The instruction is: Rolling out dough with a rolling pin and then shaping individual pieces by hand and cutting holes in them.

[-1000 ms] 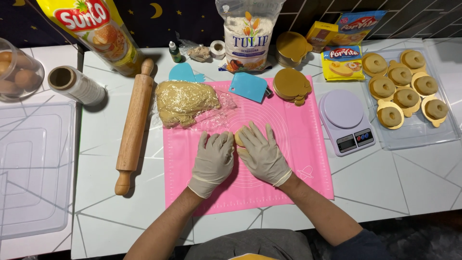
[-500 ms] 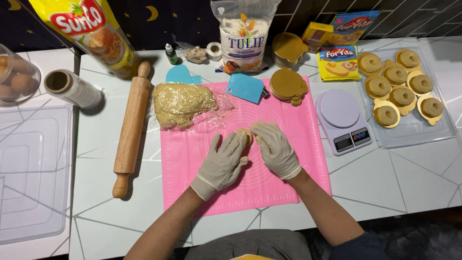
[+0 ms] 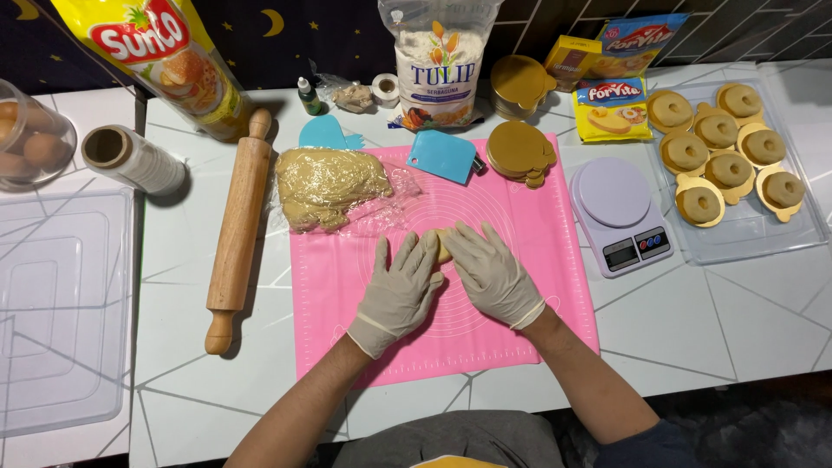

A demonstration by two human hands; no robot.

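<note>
Since a second earlier, the gloved left hand [image 3: 400,290] and right hand [image 3: 492,276] had tilted from lying flat to standing palm to palm, cupped around a small dough piece [image 3: 443,245] at the centre of the pink mat [image 3: 520,338]; pressing had apparently turned to rolling. The bigger dough mass [image 3: 329,186] lay at ten o'clock, the rolling pin [image 3: 236,232] at nine.

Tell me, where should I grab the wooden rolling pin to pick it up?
Probably by its two narrow handles, one hand each. The rolling pin lies flat on the table, left of the pink mat, one knob far, one near. Come down from above; fingers wrap handles better than the thick barrel.
</note>
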